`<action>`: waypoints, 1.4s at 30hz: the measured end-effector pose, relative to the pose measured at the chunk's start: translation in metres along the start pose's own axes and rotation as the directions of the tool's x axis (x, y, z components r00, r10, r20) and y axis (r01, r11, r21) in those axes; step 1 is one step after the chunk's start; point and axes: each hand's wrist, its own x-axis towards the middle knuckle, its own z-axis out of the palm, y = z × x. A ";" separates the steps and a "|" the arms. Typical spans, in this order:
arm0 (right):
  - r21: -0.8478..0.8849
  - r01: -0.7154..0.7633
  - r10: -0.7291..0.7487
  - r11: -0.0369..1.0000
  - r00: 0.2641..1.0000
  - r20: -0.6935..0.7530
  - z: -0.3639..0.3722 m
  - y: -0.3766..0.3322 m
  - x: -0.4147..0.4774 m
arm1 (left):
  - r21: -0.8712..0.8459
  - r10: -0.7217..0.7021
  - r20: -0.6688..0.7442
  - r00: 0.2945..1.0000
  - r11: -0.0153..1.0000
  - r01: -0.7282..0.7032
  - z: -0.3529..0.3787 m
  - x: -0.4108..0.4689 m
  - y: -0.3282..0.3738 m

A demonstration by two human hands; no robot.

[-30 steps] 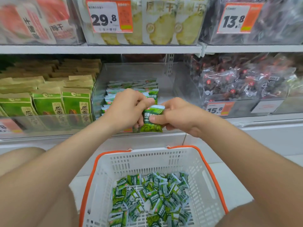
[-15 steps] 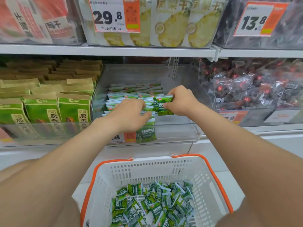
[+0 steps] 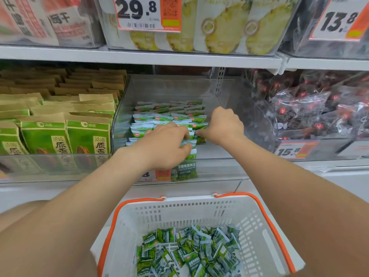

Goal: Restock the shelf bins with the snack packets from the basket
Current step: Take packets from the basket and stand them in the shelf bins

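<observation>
The green snack packets [image 3: 159,116] lie in overlapping rows inside the clear bin [image 3: 229,92]; the rows fill its left and middle, and they overlap too much to count. Both hands reach into this bin. The left hand [image 3: 165,144] is at its front, fingers curled round a few packets, and one hanging packet [image 3: 186,169] droops below the palm across the bin's front wall. The right hand [image 3: 223,125], just right of the rows, has its fingers curled and pinches the edge of one packet. Below the bin stands one white basket [image 3: 199,212] with orange handles, holding a loose heap of packets [image 3: 189,250], several dozen. Left of the bin stand brown-and-green bags [image 3: 87,136] in rows; right of it lie dark clear-wrapped packs [image 3: 299,114]. Three price tags read clearly: 29.8 [image 3: 137,11] above the bin, 13.8 [image 3: 339,21] above right, 15.8 [image 3: 289,150] at right.
</observation>
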 end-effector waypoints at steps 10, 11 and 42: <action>0.092 0.207 -0.223 0.974 0.949 0.222 -0.026 0.006 -0.026 | -0.031 0.108 -0.412 0.905 0.991 -0.133 0.003 -0.021 0.013; 0.068 0.250 -0.258 0.966 0.954 0.151 -0.031 0.007 -0.035 | -0.030 0.140 -0.470 0.871 0.984 -0.175 0.002 -0.028 0.019; -0.114 0.841 -0.416 0.528 0.373 0.829 0.069 0.010 -0.220 | 0.213 -0.179 0.819 0.545 0.977 0.001 0.331 -0.142 -0.067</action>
